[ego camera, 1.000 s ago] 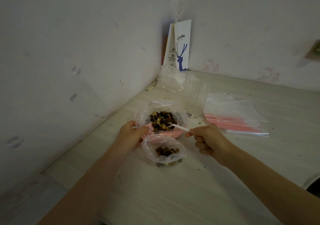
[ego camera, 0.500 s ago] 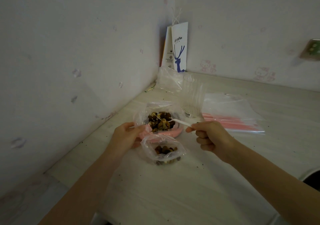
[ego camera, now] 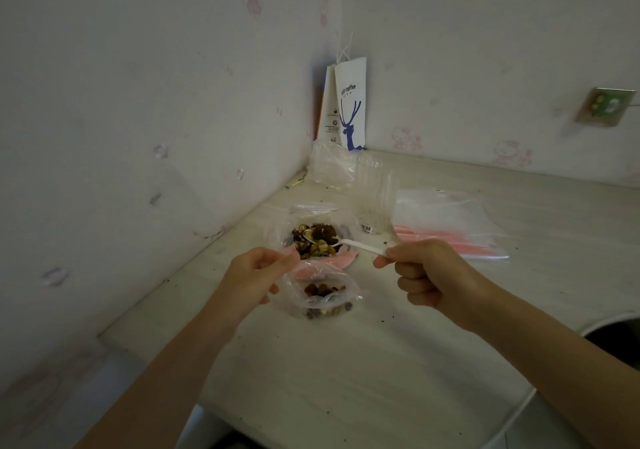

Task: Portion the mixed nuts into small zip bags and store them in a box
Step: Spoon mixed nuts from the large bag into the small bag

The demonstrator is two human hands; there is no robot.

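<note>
Pale, wood-grained laminate formed the table (ego camera: 346,362), which was speckled with crumbs. On it lay one flat stack of clear zip bags (ego camera: 450,220) with pink seals. Near the wall sat one crinkled clear bag (ego camera: 277,232) of glossy brown mixed nuts (ego camera: 317,244). Just in front sat one small zip bag (ego camera: 322,298), partly filled and bulging, its rim pinched by the left hand (ego camera: 256,275). The right hand (ego camera: 426,272), fingers curled, gripped one white plastic spoon (ego camera: 363,247) whose bowl rested among the nuts.

Left hand (ego camera: 257,272) pinching, fingers curled, right hand (ego camera: 426,273) fisted, thumb and forefinger pinching
</note>
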